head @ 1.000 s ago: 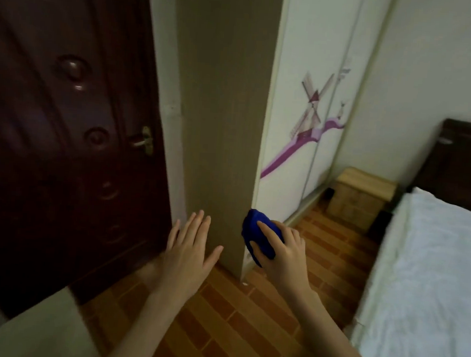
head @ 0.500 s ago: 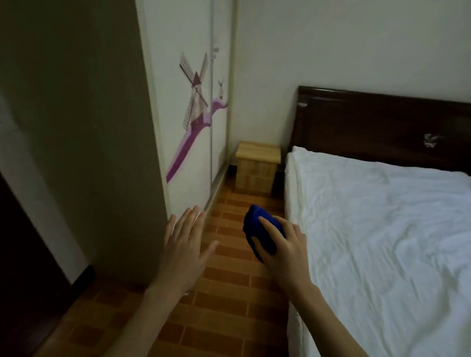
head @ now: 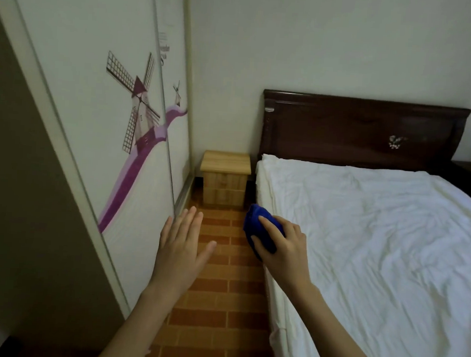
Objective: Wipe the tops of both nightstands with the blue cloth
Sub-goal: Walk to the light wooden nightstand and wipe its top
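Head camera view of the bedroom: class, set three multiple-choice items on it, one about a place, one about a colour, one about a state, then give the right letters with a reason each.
1. Where does the light wooden nightstand stand?
A. between the wardrobe and the bed
B. at the foot of the bed
C. on the bed

2. What colour is the cloth?
A. white
B. blue
C. red

3. How is the left hand?
A. closed on the cloth
B. flat on the nightstand
C. open and empty

Answers: A, it sits in the corner with the wardrobe on one side and the bed on the other; B, the bunched cloth in the right hand is deep blue; C, its fingers are spread with nothing in them.
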